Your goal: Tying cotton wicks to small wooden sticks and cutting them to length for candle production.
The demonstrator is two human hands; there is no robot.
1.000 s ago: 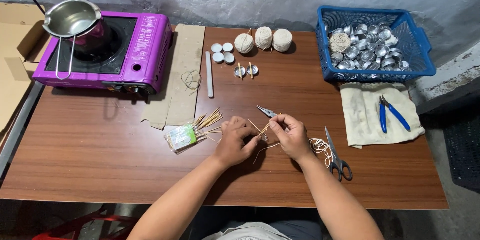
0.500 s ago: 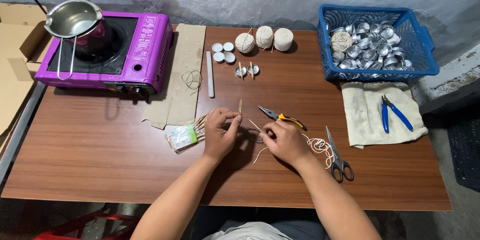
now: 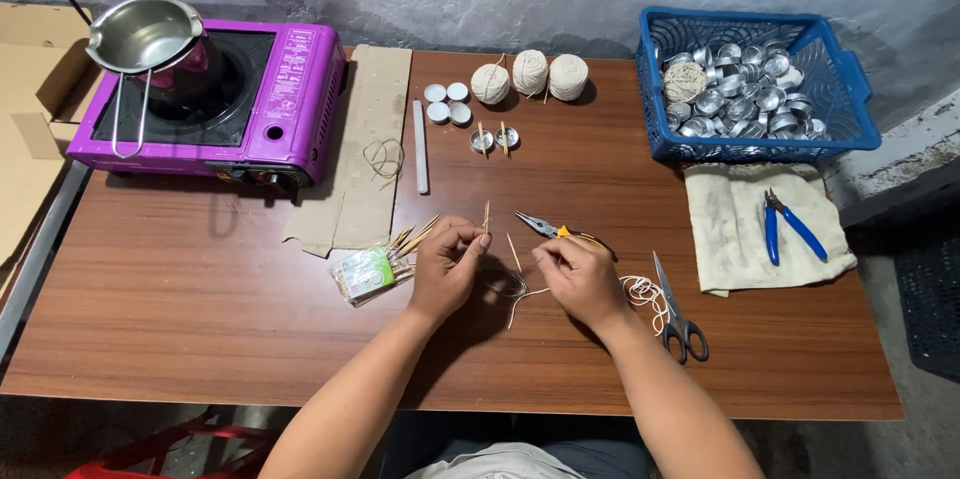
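Fingers, left hand (image 3: 447, 264): pinched narrow around a thin wooden stick (image 3: 487, 216), held upright above the desk (image 3: 200, 319).
Fingers, right hand (image 3: 577, 274): closed on a pale string (image 3: 520, 291) that loops down between both hands and trails onto the desk.
Second stick (image 3: 513, 252): slanted, between the two hands, just above the string.
Pliers (image 3: 560, 231): yellow-handled, flat on the desk just beyond the right hand.
Scissors (image 3: 680, 311): right of the right hand, beside a loose coil of string (image 3: 645, 291).
Packet of sticks (image 3: 372, 267): just left of the left hand, sticks fanning out of its far end.
Cloth (image 3: 740, 239): at the right edge, carrying blue cutters (image 3: 790, 226).
Blue basket (image 3: 850, 79): far right corner, filled with small metal cups (image 3: 750, 99).
Balls of twine (image 3: 530, 74): three, at the far edge, near the middle.
Purple stove (image 3: 290, 109): far left, with a steel pot (image 3: 145, 34) on top.
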